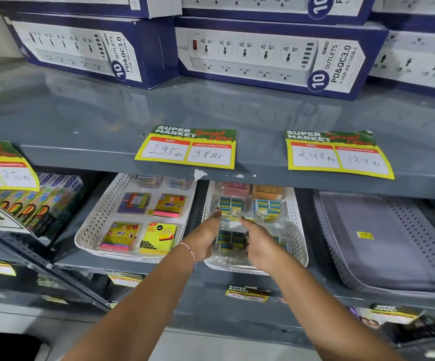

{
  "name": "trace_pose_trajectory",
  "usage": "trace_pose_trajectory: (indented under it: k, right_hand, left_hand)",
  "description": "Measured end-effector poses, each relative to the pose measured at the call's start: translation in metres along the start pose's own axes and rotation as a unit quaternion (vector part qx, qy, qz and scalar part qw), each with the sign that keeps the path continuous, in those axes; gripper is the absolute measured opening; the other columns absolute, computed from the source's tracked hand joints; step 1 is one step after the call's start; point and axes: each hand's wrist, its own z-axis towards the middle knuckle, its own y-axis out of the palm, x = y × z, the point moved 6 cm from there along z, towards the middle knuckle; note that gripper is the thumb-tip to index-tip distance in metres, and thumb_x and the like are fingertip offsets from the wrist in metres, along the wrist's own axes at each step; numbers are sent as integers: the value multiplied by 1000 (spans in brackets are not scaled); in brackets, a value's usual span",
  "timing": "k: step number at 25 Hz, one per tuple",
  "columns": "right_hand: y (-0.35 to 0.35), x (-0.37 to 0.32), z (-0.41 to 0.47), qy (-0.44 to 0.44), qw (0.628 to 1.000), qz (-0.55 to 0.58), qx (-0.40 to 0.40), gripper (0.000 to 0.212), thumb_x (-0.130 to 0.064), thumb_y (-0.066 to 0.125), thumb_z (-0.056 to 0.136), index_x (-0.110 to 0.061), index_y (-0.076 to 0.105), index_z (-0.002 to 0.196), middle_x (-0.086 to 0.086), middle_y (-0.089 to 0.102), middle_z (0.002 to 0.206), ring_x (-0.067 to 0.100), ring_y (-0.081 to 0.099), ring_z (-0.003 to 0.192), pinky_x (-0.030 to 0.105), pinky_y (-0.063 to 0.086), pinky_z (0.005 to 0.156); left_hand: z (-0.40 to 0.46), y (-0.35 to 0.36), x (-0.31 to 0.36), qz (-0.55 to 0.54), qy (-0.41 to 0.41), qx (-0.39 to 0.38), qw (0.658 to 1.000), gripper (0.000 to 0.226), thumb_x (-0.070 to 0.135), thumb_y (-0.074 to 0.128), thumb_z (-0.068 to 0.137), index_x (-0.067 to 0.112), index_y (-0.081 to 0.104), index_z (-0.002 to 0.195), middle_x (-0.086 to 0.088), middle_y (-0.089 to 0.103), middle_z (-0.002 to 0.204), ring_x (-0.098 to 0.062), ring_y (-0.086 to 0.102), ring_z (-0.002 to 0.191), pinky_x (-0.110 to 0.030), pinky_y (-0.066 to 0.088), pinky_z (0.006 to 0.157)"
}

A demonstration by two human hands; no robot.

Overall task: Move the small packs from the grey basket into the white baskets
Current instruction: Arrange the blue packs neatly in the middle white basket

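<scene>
Two white baskets stand on the lower shelf. The left white basket (95, 225) holds several colourful sticky-note packs (159, 238). The right white basket (298, 230) holds clear packs of blue and yellow items (267, 207), with pink and orange packs at its back. Both my hands are inside the right basket. My left hand (206, 235) and my right hand (259, 243) grip the two sides of one clear pack (230, 239) near the front. The grey basket (398, 222) at the right shows only a yellow sticker on its floor.
The grey upper shelf edge (263, 173) hangs low over the baskets and carries yellow price tags (187, 149). Blue power-strip boxes (271, 58) are stacked above. Colourful boxes (41, 201) stand left of the baskets. More price tags sit on the shelf edge below.
</scene>
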Motion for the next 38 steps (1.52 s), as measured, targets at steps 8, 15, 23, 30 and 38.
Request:
trace_pose_trajectory:
  k: [8,15,23,30,38]
  right_hand:
    - [-59,-49,-34,-183,752,-625,102,68,-16,75,74,-20,50,137,9,61,130,29,60,114,38,52,95]
    - [-55,-36,-21,-188,629,-751,74,60,-4,73,74,-17,54,129,11,61,120,33,63,106,40,54,89]
    - [-72,-55,-31,-260,764,-580,113,63,-33,79,70,-28,53,127,8,62,118,27,62,102,30,51,80]
    - [-112,-55,-20,-187,904,-300,242,30,-38,79,74,-17,62,62,3,65,64,18,66,59,30,56,56]
    - [-133,-37,-12,-152,931,-206,259,19,-8,74,81,-1,65,97,11,69,85,22,70,64,41,62,72]
  left_hand:
    - [-14,26,14,145,98,79,981,62,55,39,100,10,45,142,-15,46,145,-32,45,130,-34,35,95]
    - [-16,45,14,167,152,62,972,25,34,59,95,14,57,80,-4,54,78,-21,50,72,-29,38,64]
    - [-19,52,17,183,231,68,953,44,16,70,85,5,61,127,-11,62,122,-22,56,117,-25,40,91]
    - [-4,73,12,-41,105,-23,993,9,-9,60,88,-2,62,82,-21,66,88,-22,68,66,-24,55,52]
    - [21,66,19,73,65,-18,995,19,-13,77,73,-1,63,77,-16,68,73,-23,68,64,-33,62,64]
